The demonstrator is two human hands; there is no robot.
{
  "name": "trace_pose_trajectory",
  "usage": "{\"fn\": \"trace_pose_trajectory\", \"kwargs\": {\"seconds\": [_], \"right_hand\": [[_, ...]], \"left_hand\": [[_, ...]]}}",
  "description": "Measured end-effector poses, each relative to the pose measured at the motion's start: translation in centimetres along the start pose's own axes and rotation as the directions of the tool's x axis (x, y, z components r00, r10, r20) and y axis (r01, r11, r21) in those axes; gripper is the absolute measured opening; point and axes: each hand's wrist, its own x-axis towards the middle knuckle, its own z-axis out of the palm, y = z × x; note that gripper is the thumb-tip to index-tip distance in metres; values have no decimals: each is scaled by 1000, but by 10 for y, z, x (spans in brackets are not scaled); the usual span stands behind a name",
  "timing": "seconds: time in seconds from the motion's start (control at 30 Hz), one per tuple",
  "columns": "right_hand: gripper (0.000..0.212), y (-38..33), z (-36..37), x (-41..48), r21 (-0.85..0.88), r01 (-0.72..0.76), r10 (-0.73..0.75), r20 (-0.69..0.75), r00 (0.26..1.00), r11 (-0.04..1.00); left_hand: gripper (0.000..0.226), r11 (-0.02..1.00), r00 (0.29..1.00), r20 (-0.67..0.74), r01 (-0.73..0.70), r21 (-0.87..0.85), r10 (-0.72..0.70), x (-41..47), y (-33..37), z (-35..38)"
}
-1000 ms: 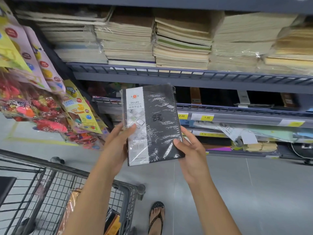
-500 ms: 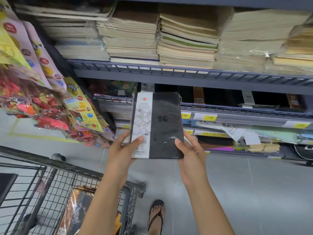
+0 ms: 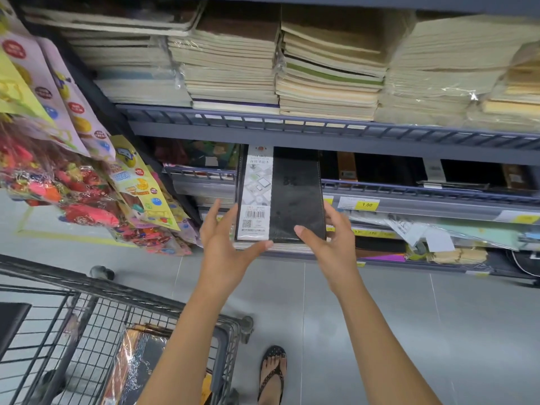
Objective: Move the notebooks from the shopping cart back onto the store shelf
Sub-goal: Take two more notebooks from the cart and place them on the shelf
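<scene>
A black shrink-wrapped notebook [image 3: 295, 197] with a white label strip stands upright, its top edge reaching into the second shelf [image 3: 409, 190]. My right hand [image 3: 333, 247] pinches its lower right corner, thumb on the cover and fingers behind. The straight fingers of my left hand [image 3: 225, 241] lie along its left edge, with the thumb under its bottom edge. At lower left, the wire shopping cart [image 3: 87, 290] holds more wrapped notebooks [image 3: 137, 366].
The top shelf [image 3: 292, 124] carries tall stacks of cream notebooks. Bags of colourful toys [image 3: 73, 182] hang at the left. Yellow price tags [image 3: 366, 204] line the shelf rail. My sandalled foot [image 3: 273, 372] stands on the grey tiled floor.
Both hands have carried the notebook up and forward, to the second shelf's opening. My left thumb has slid off the cover to the bottom edge.
</scene>
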Motion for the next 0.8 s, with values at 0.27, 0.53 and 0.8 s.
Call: {"fn": "trace_pose_trajectory", "kwargs": {"seconds": [0.27, 0.53, 0.8], "right_hand": [[87, 3, 7, 18, 100, 14, -24, 99, 995, 995], [101, 9, 24, 34, 54, 62, -61, -16, 998, 997], [78, 16, 16, 38, 109, 107, -107, -4, 994, 988]], "left_hand": [[85, 977, 1000, 15, 12, -215, -10, 16, -5, 15], [93, 955, 999, -40, -12, -298, 0, 35, -17, 23], [93, 934, 993, -115, -30, -356, -12, 38, -23, 34]]}}
